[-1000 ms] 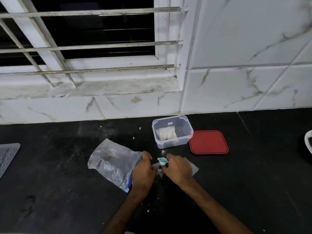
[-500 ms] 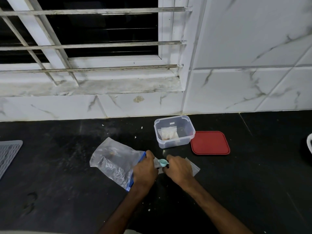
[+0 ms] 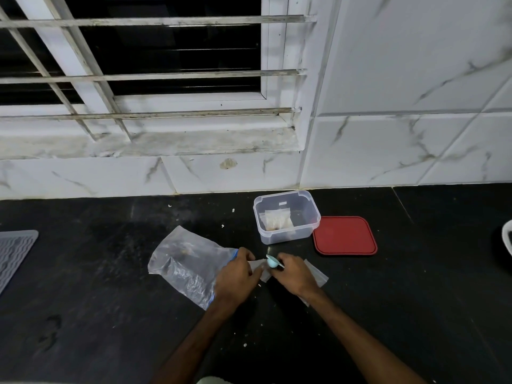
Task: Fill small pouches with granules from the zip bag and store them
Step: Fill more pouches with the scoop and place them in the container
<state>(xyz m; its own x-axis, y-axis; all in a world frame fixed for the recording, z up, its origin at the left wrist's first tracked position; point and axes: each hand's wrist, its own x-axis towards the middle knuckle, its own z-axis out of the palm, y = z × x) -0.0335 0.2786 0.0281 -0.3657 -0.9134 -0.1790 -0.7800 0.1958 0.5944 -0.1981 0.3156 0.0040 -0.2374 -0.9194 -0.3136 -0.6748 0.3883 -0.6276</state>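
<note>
Small pouch point(image 3: 257, 268) is staying pinched by the left hand point(image 3: 235, 281), the right hand point(image 3: 295, 275) gripping the scoop point(image 3: 271, 262) over it; I'm judging filling unfinished.

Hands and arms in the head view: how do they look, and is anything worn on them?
The left hand and the right hand are bare, without gloves. No ring, watch or bracelet shows. Both forearms are bare; no sleeve is in view. A bit of pale cloth shows at the bottom edge.
</note>
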